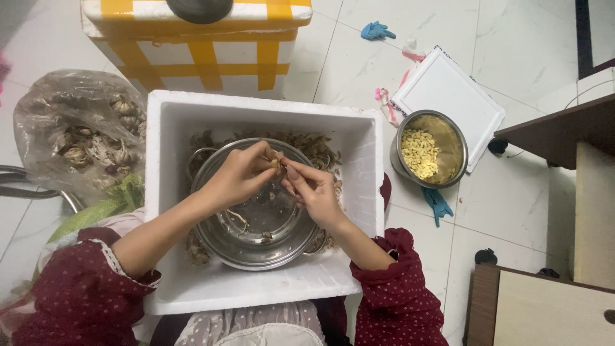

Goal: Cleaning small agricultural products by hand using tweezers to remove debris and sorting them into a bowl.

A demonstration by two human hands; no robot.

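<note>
My left hand (240, 174) and my right hand (314, 189) meet over a large steel pot (218, 237) that sits inside a white foam box (359, 192). Both pinch a small garlic clove (276, 163) between their fingertips. The pot holds a few bits of peel. Dry brown peelings (314, 146) lie in the box behind and around the pot. To the right, on the floor, a smaller steel bowl (453, 138) holds peeled pale cloves (419, 152).
A clear plastic bag of garlic bulbs (83, 138) lies at the left. A white foam box with yellow tape (198, 48) stands behind. A white lid (458, 90) and blue gloves (377, 30) lie on the tiled floor. Wooden furniture (551, 307) is at the right.
</note>
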